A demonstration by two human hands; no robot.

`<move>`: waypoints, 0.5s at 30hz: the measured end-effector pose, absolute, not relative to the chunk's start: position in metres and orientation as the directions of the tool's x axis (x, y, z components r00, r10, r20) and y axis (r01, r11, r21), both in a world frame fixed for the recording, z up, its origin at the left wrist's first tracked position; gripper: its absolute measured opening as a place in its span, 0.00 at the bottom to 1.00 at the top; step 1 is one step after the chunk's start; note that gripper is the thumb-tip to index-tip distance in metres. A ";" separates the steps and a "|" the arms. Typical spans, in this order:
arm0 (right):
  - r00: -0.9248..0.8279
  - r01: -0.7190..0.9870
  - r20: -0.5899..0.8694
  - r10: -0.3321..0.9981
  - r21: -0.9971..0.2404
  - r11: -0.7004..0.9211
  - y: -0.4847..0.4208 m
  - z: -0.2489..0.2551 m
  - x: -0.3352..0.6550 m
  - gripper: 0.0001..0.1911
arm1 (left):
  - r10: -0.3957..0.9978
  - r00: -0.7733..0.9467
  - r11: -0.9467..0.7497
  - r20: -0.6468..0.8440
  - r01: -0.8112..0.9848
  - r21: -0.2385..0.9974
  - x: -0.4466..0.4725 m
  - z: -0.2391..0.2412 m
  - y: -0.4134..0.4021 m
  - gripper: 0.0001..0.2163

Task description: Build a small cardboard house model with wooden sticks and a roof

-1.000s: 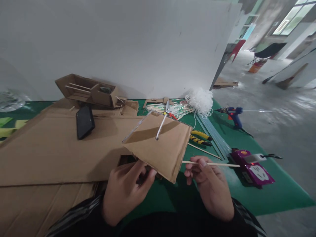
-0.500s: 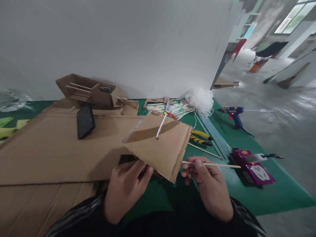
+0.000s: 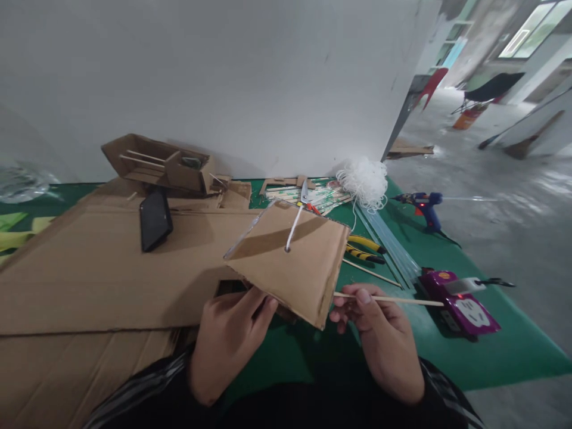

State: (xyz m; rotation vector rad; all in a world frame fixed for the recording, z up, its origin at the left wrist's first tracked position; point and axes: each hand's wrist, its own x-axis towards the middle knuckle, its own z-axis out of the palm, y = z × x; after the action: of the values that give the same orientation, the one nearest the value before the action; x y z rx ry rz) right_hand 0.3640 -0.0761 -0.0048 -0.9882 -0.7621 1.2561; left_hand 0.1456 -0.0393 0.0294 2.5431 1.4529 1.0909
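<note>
My left hand (image 3: 236, 333) is closed on the lower edge of a folded cardboard piece (image 3: 286, 268), which is held tilted above the table. Its fingertips are partly hidden beneath the cardboard. A white string (image 3: 294, 226) comes out of a small hole in the upper face. Between the thumb and fingers of my right hand (image 3: 375, 333) is a thin wooden stick (image 3: 406, 300), pointing sideways. The stick's left end is close to the cardboard's right edge; whether it touches or enters there I cannot tell.
Large cardboard sheets (image 3: 89, 268) bear a black phone (image 3: 155, 219) and a cardboard box (image 3: 156, 167). Behind the work lie scissors (image 3: 304, 192), sticks, and a white string heap (image 3: 364, 182). Yellow-black pliers (image 3: 364, 256), glue sticks (image 3: 391, 247), a blue glue gun (image 3: 424, 208) and a purple power strip (image 3: 460, 304) are at right.
The cardboard piece and my right hand with the stick have shifted slightly to the right. Both hands keep their hold.
</note>
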 end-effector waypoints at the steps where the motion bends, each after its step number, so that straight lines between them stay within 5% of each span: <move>1: 0.179 -0.415 -0.053 0.982 -0.909 0.026 -0.076 -0.004 0.364 0.11 | 0.764 0.328 -0.567 0.556 0.753 0.334 0.146 0.030 -0.039 0.14; 15: 0.187 -0.463 -0.024 0.982 -0.884 0.066 -0.077 -0.002 0.364 0.10 | 0.747 0.323 -0.569 0.582 0.762 0.307 0.144 0.023 -0.037 0.16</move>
State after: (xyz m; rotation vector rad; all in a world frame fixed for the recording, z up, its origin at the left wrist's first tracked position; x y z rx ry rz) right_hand 0.3639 -0.0774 -0.0022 -0.9155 -0.7277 1.2489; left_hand 0.1440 -0.0373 0.0231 2.5735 1.4677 1.1110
